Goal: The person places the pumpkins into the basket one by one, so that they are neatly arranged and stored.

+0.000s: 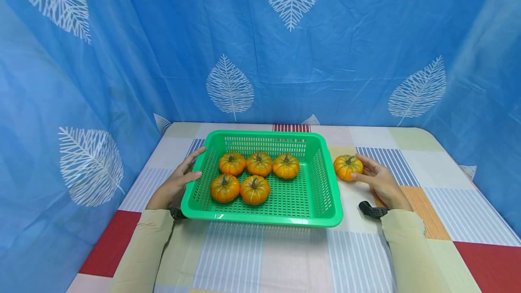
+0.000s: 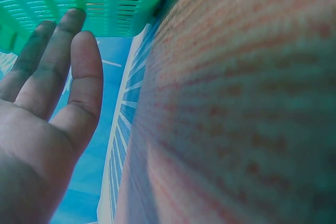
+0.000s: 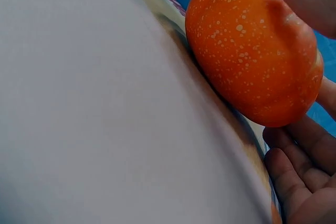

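A green plastic basket [image 1: 285,222] with slotted walls holds several small orange pumpkins [image 1: 258,164]. At its left side my left hand [image 1: 179,183] has its fingers extended, with fingertips right at the basket wall [image 2: 113,3]. To the right of the basket, another small pumpkin [image 1: 348,167] is at the tablecloth. My right hand [image 1: 381,182] holds this pumpkin [image 3: 252,51] from its right side, thumb on the near side and fingers on the far side. The pumpkin's underside shows light speckles in the right wrist view.
A patchwork-patterned cloth [image 1: 293,257] covers the table. Blue curtains [image 1: 309,58] with white leaf prints hang behind the table and along both sides. A black strap piece [image 1: 372,210] sits at my right wrist.
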`<move>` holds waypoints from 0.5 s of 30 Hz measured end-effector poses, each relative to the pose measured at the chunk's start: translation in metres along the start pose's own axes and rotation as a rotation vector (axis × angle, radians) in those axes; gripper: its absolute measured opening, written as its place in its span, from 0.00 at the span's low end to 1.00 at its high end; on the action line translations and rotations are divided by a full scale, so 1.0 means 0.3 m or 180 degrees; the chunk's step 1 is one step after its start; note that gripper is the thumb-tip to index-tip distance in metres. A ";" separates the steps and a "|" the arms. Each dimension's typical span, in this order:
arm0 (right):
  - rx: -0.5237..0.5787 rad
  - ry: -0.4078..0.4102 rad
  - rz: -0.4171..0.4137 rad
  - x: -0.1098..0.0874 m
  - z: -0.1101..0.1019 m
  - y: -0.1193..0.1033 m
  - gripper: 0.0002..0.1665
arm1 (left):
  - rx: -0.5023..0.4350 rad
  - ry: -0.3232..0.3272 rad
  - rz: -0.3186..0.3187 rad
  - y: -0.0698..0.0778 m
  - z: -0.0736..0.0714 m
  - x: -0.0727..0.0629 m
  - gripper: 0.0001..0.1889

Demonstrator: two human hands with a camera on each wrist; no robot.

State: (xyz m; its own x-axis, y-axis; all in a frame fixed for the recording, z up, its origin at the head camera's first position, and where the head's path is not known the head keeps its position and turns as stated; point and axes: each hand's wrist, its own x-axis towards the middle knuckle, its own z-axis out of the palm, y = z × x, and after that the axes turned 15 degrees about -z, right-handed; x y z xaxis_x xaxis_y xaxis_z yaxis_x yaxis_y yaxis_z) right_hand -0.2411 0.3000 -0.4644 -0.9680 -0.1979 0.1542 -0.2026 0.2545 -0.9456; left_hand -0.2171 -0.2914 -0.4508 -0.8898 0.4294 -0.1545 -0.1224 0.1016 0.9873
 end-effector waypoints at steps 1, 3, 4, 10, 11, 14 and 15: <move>-0.0004 -0.0008 0.0002 0.001 0.000 0.001 0.52 | -0.0001 0.0005 0.0004 0.000 -0.001 0.001 0.40; -0.0016 -0.0014 -0.0006 0.002 -0.002 0.004 0.52 | 0.0001 0.0024 -0.0007 0.000 -0.001 0.002 0.40; -0.0026 -0.0012 -0.0011 0.002 -0.002 0.005 0.52 | 0.0001 0.0031 -0.0018 0.001 0.000 0.001 0.41; -0.0067 0.0000 -0.0031 0.002 -0.001 0.008 0.51 | 0.0049 0.0090 -0.0065 0.010 0.004 -0.004 0.42; -0.0081 0.0003 -0.0029 0.002 -0.001 0.009 0.52 | 0.0056 0.0093 -0.0067 0.011 0.005 -0.004 0.42; -0.0128 0.0006 -0.0015 0.001 -0.001 0.011 0.52 | 0.0068 0.0086 -0.0056 0.012 0.005 -0.006 0.42; -0.0146 0.0005 -0.0010 0.001 -0.001 0.011 0.52 | 0.0063 0.0077 -0.0056 0.012 0.005 -0.007 0.42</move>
State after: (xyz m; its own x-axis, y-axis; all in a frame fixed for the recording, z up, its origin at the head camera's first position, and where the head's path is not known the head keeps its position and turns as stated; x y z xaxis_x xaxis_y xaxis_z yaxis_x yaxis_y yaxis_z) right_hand -0.2421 0.3013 -0.4675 -0.9676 -0.1971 0.1575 -0.2121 0.2969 -0.9310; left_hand -0.2149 -0.2905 -0.4470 -0.8980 0.4055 -0.1706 -0.1295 0.1269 0.9834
